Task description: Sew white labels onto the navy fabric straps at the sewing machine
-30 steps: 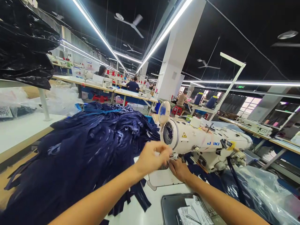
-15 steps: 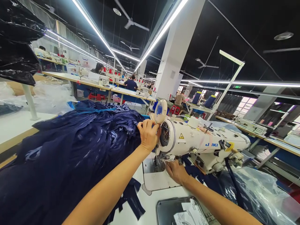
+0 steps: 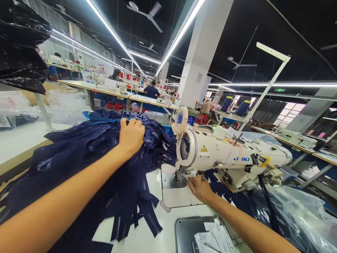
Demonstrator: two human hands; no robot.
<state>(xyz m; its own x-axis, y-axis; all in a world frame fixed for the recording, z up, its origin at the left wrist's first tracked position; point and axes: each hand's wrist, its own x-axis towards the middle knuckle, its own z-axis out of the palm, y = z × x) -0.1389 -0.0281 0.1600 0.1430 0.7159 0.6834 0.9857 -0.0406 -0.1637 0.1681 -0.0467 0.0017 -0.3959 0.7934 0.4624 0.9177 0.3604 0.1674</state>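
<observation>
My left hand (image 3: pixel 131 136) is on the upper part of a large heap of navy fabric (image 3: pixel 79 158), its fingers curled into the cloth. The heap lies left of a white sewing machine (image 3: pixel 210 149), with strips hanging toward the front. My right hand (image 3: pixel 201 189) rests beneath the machine arm, just right of the needle area and metal plate (image 3: pixel 176 196); its fingertips are partly hidden, and whether they hold anything cannot be made out. At the machine's left end a round cover (image 3: pixel 181 121) stands swung open.
A dark tray (image 3: pixel 184 233) with printed labels (image 3: pixel 213 242) sits at the front. Clear plastic bags (image 3: pixel 292 207) lie at the right, and a black bag (image 3: pixel 21 45) hangs upper left. Thread cones (image 3: pixel 226 104) stand behind the machine. People sit at tables farther back.
My left hand has left the machine's left end and moved left onto the navy heap, whose strips have shifted. My right hand stays beneath the machine arm. The view has turned slightly.
</observation>
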